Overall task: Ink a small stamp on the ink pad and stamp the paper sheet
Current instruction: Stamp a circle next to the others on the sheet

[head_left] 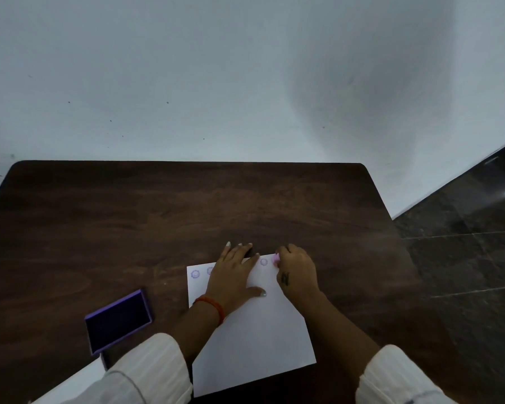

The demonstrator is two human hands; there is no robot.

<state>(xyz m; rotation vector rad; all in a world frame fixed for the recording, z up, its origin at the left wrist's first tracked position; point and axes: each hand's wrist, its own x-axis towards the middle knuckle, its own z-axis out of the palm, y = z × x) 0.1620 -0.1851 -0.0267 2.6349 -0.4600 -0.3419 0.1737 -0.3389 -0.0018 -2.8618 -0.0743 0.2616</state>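
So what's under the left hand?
The left hand lies flat on the paper sheet, partly covering one stamped ring. Any further marks beneath the palm are hidden.

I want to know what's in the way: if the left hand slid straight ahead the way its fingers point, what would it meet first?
Probably nothing. The left hand lies flat on the white paper sheet, fingers past its far edge. Ahead lies only bare dark brown wooden table, then the pale wall, as far as the view shows.
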